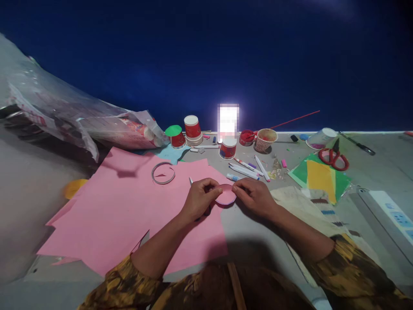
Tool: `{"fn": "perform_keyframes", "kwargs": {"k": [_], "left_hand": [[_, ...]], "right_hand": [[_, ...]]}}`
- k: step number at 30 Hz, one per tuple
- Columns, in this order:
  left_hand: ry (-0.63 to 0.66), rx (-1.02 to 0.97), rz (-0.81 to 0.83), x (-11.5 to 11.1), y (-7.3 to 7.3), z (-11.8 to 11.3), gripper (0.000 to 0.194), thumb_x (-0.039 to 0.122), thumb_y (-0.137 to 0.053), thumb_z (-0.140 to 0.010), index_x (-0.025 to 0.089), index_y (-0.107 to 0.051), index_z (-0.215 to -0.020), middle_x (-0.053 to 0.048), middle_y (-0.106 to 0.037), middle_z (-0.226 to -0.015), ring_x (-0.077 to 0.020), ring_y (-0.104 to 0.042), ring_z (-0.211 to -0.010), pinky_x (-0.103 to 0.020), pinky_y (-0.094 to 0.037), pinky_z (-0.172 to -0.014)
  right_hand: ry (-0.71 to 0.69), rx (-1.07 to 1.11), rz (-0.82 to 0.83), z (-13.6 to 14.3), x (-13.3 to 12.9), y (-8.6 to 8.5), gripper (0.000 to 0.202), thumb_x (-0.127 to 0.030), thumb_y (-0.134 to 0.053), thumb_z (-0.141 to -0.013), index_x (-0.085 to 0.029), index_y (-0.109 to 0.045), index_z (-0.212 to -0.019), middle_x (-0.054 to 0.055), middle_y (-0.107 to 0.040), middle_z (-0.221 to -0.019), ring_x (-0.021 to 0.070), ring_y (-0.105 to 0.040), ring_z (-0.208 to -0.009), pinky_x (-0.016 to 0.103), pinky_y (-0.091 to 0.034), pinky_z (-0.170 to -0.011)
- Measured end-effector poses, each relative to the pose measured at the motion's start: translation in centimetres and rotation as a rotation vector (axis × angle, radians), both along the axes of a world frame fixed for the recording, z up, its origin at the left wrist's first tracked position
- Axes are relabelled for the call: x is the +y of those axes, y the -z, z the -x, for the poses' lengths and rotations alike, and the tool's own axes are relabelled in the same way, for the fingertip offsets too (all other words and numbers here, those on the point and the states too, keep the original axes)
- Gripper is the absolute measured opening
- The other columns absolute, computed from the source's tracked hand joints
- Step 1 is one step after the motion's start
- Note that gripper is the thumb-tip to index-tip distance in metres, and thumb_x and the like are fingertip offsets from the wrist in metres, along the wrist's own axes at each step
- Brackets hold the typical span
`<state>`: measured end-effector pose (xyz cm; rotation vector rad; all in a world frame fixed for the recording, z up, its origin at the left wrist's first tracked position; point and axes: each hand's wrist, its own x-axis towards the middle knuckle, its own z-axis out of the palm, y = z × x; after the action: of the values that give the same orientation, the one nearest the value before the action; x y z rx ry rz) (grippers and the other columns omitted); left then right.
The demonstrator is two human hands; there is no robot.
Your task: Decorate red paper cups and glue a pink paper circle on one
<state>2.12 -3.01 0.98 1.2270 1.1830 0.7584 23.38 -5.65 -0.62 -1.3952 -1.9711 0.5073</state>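
Pink paper disc (226,196) between both hands (200,199)

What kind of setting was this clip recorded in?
Probably a craft table, at home or in a classroom; which, I cannot tell. Large pink paper sheets, red-handled scissors and loose markers lie on it.

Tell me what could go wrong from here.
The pink disc, pinched at its edges by the left hand and right hand, could bend if pulled unevenly. The loose markers beyond the right hand might roll if nudged. Tugging the green sheet could drag the red-handled scissors lying over it.
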Motion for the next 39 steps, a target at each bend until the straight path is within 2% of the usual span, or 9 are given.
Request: {"fn": "perform_keyframes", "kwargs": {"k": [9,15,21,26,29,32,35,37,39], "left_hand": [[0.021,0.018,-0.003,0.1,0.5,-0.2,0.027,0.042,-0.078,-0.077,0.018,-0.066,-0.075,0.005,-0.055,-0.049,-0.0074,-0.043,-0.037,-0.021,-0.028,-0.038],[0.068,0.019,-0.020,-0.1,0.3,-0.4,0.024,0.038,-0.074,-0.077,0.018,-0.064,-0.069,0.006,-0.052,-0.048,-0.0069,-0.040,-0.038,-0.021,-0.027,-0.040],[0.100,0.017,-0.056,-0.4,0.3,-0.6,0.026,0.039,-0.074,-0.078,0.018,-0.063,-0.067,0.006,-0.051,-0.050,-0.0072,-0.039,-0.043,-0.022,-0.028,-0.044],[0.131,0.073,-0.174,-0.5,0.1,-0.6,0.021,0.035,-0.070,-0.081,0.017,-0.066,-0.070,0.002,-0.060,-0.061,-0.0098,-0.049,-0.053,-0.023,-0.036,-0.052],[0.117,0.091,-0.266,-0.4,0.0,-0.4,0.022,0.032,-0.070,-0.081,0.017,-0.068,-0.065,-0.001,-0.063,-0.069,-0.0110,-0.053,-0.059,-0.025,-0.040,-0.056],[0.033,0.076,-0.279,-0.4,0.1,-0.3,0.022,0.031,-0.072,-0.080,0.018,-0.069,-0.063,-0.001,-0.062,-0.070,-0.0111,-0.053,-0.058,-0.025,-0.039,-0.053],[-0.049,0.088,-0.242,-0.3,0.1,-0.2,0.023,0.032,-0.072,-0.080,0.019,-0.068,-0.062,-0.001,-0.062,-0.070,-0.0116,-0.053,-0.057,-0.025,-0.037,-0.051],[-0.055,0.115,-0.224,-0.3,0.1,-0.3,0.024,0.033,-0.070,-0.082,0.019,-0.067,-0.063,-0.001,-0.063,-0.070,-0.0124,-0.054,-0.058,-0.026,-0.038,-0.052],[-0.014,0.156,-0.238,-0.2,0.2,-0.4,0.022,0.034,-0.068,-0.082,0.019,-0.068,-0.066,-0.001,-0.064,-0.072,-0.0136,-0.056,-0.062,-0.027,-0.040,-0.056]], "right_hand": [[0.008,0.063,0.036,-0.1,0.0,0.1,0.017,-0.033,-0.063,-0.098,-0.022,-0.074,-0.091,0.004,-0.078,-0.085,0.0198,-0.068,-0.076,0.032,-0.046,-0.071],[0.006,0.104,0.048,0.5,0.1,-0.1,0.014,-0.031,-0.067,-0.095,-0.021,-0.075,-0.097,0.002,-0.074,-0.082,0.0184,-0.064,-0.074,0.031,-0.045,-0.069],[-0.052,0.099,-0.021,1.2,0.3,0.1,0.014,-0.023,-0.063,-0.095,-0.022,-0.072,-0.084,0.003,-0.073,-0.080,0.0193,-0.065,-0.078,0.032,-0.047,-0.075],[-0.067,0.100,-0.077,1.5,0.3,0.3,0.019,-0.022,-0.059,-0.095,-0.022,-0.070,-0.080,0.003,-0.072,-0.077,0.0196,-0.064,-0.078,0.033,-0.046,-0.075],[-0.040,0.147,0.008,1.2,0.3,-0.1,0.020,-0.027,-0.059,-0.096,-0.022,-0.073,-0.084,0.003,-0.073,-0.078,0.0187,-0.064,-0.075,0.032,-0.045,-0.074],[0.026,0.201,0.180,0.5,0.3,-0.9,0.030,-0.041,-0.055,-0.100,-0.021,-0.074,-0.088,0.002,-0.073,-0.077,0.0167,-0.061,-0.070,0.030,-0.043,-0.068],[0.016,0.160,0.345,0.0,0.3,-1.4,0.047,-0.054,-0.052,-0.099,-0.019,-0.069,-0.074,0.001,-0.065,-0.066,0.0159,-0.056,-0.064,0.028,-0.036,-0.062],[0.002,0.116,0.413,0.1,0.3,-1.4,0.047,-0.055,-0.055,-0.096,-0.019,-0.065,-0.066,0.000,-0.059,-0.060,0.0148,-0.051,-0.060,0.028,-0.030,-0.058],[0.020,0.083,0.429,0.4,0.2,-1.3,0.042,-0.049,-0.058,-0.092,-0.020,-0.061,-0.062,-0.001,-0.055,-0.058,0.0137,-0.047,-0.057,0.028,-0.027,-0.057]]}}
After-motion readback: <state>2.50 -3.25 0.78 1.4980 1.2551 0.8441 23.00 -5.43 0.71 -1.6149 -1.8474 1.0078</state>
